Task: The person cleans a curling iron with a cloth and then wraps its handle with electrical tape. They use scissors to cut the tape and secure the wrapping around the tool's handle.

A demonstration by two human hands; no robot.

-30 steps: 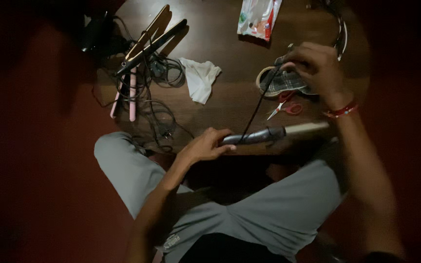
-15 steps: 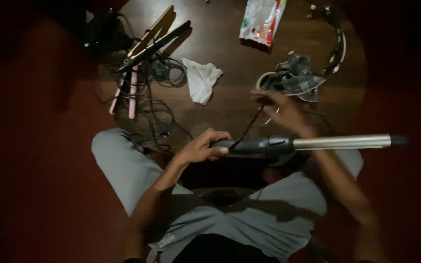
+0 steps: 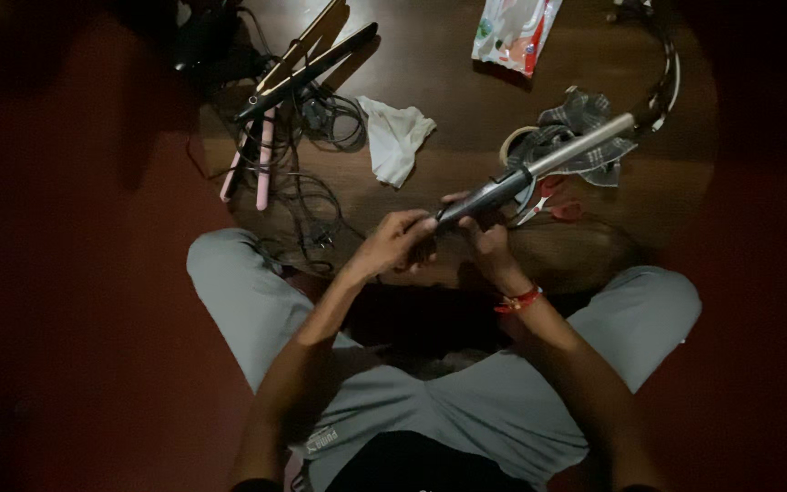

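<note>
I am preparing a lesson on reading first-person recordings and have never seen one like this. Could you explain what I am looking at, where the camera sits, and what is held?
The camera is worn on a person's head and looks down at their lap and hands; they sit cross-legged on the floor. Both hands hold a curling iron: the left hand grips the dark handle end, the right hand, with a red wristband, supports it from below. Its pale barrel points up and to the right. On the wooden floor lie hair straighteners with tangled cables, a white cloth, a checked cloth, red-handled scissors and a plastic packet.
</note>
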